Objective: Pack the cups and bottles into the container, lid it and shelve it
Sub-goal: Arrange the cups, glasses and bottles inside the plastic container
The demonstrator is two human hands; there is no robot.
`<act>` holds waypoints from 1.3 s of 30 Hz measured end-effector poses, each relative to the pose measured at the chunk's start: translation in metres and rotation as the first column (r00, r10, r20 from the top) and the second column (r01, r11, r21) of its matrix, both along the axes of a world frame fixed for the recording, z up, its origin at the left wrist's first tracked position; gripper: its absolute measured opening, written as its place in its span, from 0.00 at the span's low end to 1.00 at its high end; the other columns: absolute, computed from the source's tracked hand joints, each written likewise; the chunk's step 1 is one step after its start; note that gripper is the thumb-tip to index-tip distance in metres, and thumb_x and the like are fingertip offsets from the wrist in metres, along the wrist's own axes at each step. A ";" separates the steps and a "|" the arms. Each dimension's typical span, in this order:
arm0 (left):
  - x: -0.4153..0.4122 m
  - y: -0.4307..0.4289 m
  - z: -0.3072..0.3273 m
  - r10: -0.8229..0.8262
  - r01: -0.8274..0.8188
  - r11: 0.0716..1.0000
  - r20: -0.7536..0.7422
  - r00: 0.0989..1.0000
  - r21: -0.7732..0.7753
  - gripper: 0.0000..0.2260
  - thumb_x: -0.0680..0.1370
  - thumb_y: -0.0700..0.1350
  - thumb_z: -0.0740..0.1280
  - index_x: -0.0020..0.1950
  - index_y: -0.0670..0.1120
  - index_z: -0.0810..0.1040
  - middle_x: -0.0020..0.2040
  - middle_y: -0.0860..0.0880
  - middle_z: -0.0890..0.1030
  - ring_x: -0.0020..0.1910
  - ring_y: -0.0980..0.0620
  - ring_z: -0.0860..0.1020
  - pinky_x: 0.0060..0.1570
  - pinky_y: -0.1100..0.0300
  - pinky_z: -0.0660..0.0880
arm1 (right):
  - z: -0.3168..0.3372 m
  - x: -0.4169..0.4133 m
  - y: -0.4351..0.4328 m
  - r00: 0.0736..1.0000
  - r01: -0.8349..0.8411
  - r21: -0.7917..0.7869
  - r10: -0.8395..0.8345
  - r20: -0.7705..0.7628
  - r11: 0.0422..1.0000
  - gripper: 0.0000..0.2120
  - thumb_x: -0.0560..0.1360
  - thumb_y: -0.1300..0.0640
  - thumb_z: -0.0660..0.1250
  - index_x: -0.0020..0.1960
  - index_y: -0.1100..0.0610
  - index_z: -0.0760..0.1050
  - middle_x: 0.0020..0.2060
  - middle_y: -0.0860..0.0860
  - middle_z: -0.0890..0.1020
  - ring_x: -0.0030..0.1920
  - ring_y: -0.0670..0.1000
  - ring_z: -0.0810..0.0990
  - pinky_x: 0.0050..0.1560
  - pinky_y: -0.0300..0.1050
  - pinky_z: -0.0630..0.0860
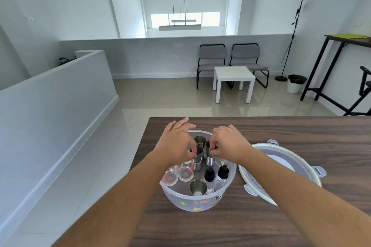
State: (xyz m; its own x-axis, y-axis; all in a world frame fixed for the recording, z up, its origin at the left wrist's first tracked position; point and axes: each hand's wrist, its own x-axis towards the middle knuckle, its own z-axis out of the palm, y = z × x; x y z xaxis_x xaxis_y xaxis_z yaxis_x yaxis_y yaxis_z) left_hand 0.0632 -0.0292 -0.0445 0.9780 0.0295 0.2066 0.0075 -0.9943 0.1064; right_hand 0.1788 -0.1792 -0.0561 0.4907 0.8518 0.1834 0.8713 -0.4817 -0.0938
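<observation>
low in the middle of the frame sits a round see-through tub [224, 196] with small fruit stickers, near the left edge of a dark wood table [291, 138]. inside it stand steel cups, clear glass cups [185, 170] and two small bottles with black tops [209, 176]. one steel cup [198, 187] stands alone at the near side.

the left hand [176, 142] reaches into the tub, and its fingers pinch the rim of a steel cup [197, 156]. the right hand [228, 142] is just beside it, and its fingers pinch the rim of another steel cup [208, 154]. a third steel cup [200, 141] stands right behind these two. both held cups are upright.

the lid [301, 168] lies on the table to the right of the tub, just beside it, partly under the right arm. it is white with grey clips.

past the table, the floor is shiny pale tile. a low white wall runs down the left side of the frame. in the upper right of the middle stand two grey chairs [230, 60] with a small white table [233, 82] in front. further right are a black floor lamp [295, 26], a white bin [295, 83] and a tall dark table [329, 62]. a long lamp [179, 26] hangs from the ceiling in front of a bright window.
</observation>
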 end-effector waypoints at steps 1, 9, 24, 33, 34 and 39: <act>0.000 -0.001 -0.001 -0.006 0.006 1.000 0.000 1.000 -0.006 0.03 0.71 0.52 0.69 0.42 0.57 0.82 0.74 0.52 0.63 0.75 0.53 0.49 0.72 0.51 0.42 | 0.000 0.000 0.000 1.000 -0.004 -0.003 0.004 0.002 1.000 0.03 0.69 0.56 0.67 0.37 0.50 0.78 0.36 0.43 0.69 0.41 0.46 0.68 0.46 0.42 0.56; 0.000 0.001 -0.007 -0.017 0.017 1.000 0.027 0.999 -0.004 0.04 0.73 0.50 0.67 0.42 0.57 0.82 0.73 0.52 0.65 0.75 0.53 0.51 0.72 0.52 0.46 | 0.003 0.002 -0.004 0.998 -0.005 -0.141 0.014 0.061 0.990 0.04 0.69 0.59 0.66 0.39 0.53 0.79 0.38 0.45 0.74 0.44 0.49 0.74 0.48 0.43 0.59; -0.002 0.000 -0.011 0.008 -0.006 0.999 0.040 0.999 -0.041 0.03 0.73 0.50 0.67 0.42 0.56 0.82 0.72 0.52 0.66 0.75 0.52 0.52 0.72 0.52 0.47 | -0.001 0.000 -0.001 0.994 0.002 -0.134 0.012 0.106 0.991 0.05 0.69 0.55 0.67 0.35 0.52 0.76 0.36 0.47 0.73 0.42 0.49 0.72 0.48 0.44 0.58; -0.004 0.000 -0.011 0.018 -0.014 0.998 0.048 0.999 -0.068 0.03 0.72 0.50 0.68 0.41 0.56 0.82 0.72 0.53 0.66 0.75 0.53 0.53 0.71 0.52 0.48 | -0.001 0.001 -0.004 0.997 0.008 -0.109 0.002 0.084 0.994 0.02 0.69 0.53 0.68 0.40 0.52 0.79 0.38 0.46 0.75 0.42 0.48 0.72 0.48 0.44 0.56; -0.004 0.001 -0.010 0.022 -0.019 0.998 0.050 0.998 -0.067 0.03 0.72 0.50 0.68 0.41 0.56 0.82 0.72 0.53 0.67 0.75 0.53 0.53 0.71 0.52 0.48 | 0.000 0.001 -0.004 0.997 0.009 -0.107 0.000 0.079 0.994 0.02 0.69 0.54 0.68 0.39 0.51 0.78 0.38 0.46 0.75 0.42 0.48 0.72 0.48 0.44 0.56; -0.005 0.002 -0.010 0.029 -0.027 0.998 0.046 0.999 -0.050 0.04 0.72 0.50 0.67 0.41 0.56 0.81 0.72 0.53 0.67 0.74 0.53 0.54 0.71 0.52 0.48 | 0.001 -0.001 -0.003 0.997 0.017 -0.099 -0.010 0.071 0.995 0.03 0.70 0.55 0.68 0.38 0.51 0.78 0.38 0.46 0.75 0.42 0.48 0.73 0.49 0.44 0.57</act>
